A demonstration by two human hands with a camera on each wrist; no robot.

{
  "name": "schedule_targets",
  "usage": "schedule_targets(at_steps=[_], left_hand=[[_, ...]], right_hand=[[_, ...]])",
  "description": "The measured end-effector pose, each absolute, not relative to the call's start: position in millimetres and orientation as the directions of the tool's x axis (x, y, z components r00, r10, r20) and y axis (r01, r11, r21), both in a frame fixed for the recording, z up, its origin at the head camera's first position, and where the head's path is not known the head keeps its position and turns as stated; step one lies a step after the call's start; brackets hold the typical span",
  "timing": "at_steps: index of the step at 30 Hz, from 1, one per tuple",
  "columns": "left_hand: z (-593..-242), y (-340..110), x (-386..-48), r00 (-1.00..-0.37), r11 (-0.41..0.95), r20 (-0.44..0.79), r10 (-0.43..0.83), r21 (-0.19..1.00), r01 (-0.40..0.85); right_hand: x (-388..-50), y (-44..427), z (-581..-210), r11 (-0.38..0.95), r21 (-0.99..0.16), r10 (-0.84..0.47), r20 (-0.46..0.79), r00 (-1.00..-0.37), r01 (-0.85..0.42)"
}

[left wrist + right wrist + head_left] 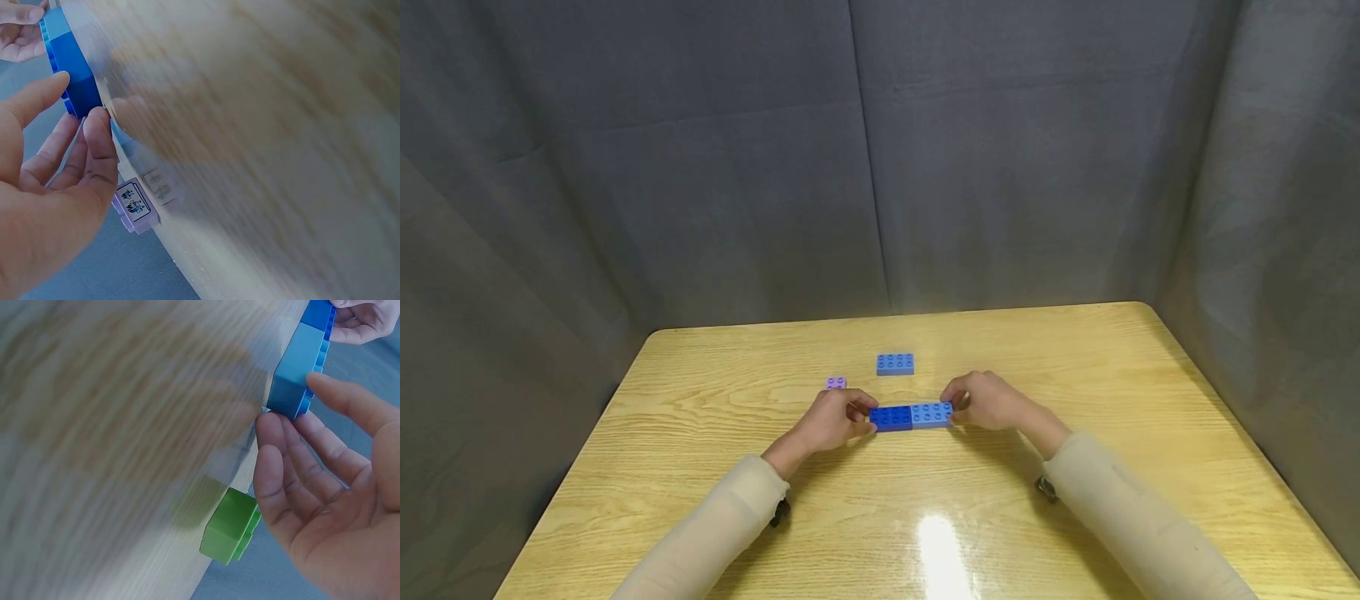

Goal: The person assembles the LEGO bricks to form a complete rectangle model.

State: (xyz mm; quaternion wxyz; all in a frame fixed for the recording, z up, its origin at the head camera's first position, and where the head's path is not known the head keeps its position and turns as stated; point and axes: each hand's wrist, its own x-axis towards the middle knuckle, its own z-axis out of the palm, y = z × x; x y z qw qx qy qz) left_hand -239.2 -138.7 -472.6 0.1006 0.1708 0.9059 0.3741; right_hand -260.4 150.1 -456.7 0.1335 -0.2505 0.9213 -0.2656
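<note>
A dark blue brick (891, 419) and a light blue brick (932, 415) lie end to end in one row on the table, studs up. My left hand (831, 419) pinches the outer end of the dark blue one, its thumb at the near corner. On the other side my right hand (991, 402) holds the outer end of the light blue brick between thumb and fingers. The left wrist view shows the left hand (56, 181) at the dark blue brick (78, 78); in the right wrist view the right hand (344, 487) touches the light blue brick (297, 375).
Behind the row lies another blue brick (895, 364). A small purple brick (836, 383) sits just beyond my left hand, with a printed side (134, 203). The right wrist view has a green brick (230, 526) near the right fingers. Grey curtains (737, 167) surround the wooden table (880, 517).
</note>
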Motion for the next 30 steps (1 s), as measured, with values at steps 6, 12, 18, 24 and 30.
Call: schedule_targets(at_steps=[6, 12, 18, 24, 30], left_hand=[[-474.4, -139.5, -240.3, -0.923, 0.664, -0.074, 0.378, 0.716, 0.215], [-472.5, -139.1, -239.4, -0.921, 0.663, -0.071, 0.383, 0.715, 0.221], [-471.8, -137.9, -238.1, -0.921, 0.662, -0.062, 0.385, 0.714, 0.229], [-471.3, -137.5, -238.6, -0.921, 0.665, -0.066, 0.385, 0.712, 0.227], [-472.5, -137.8, -238.7, -0.917, 0.658, -0.062, 0.394, 0.716, 0.234]], right_hand=[[-260.4, 149.7, -457.0, 0.737, -0.547, -0.534, -0.111, -0.838, -0.397], [-262.6, 151.1, -454.7, 0.717, -0.593, -0.521, -0.109, -0.846, -0.365], [-268.5, 152.2, -452.1, 0.689, -0.643, -0.494, -0.08, -0.866, -0.334], [-274.5, 146.8, -449.5, 0.665, -0.687, -0.439, -0.044, -0.897, -0.292], [-279.1, 141.1, -450.5, 0.636, -0.724, -0.401, -0.013, -0.916, -0.268]])
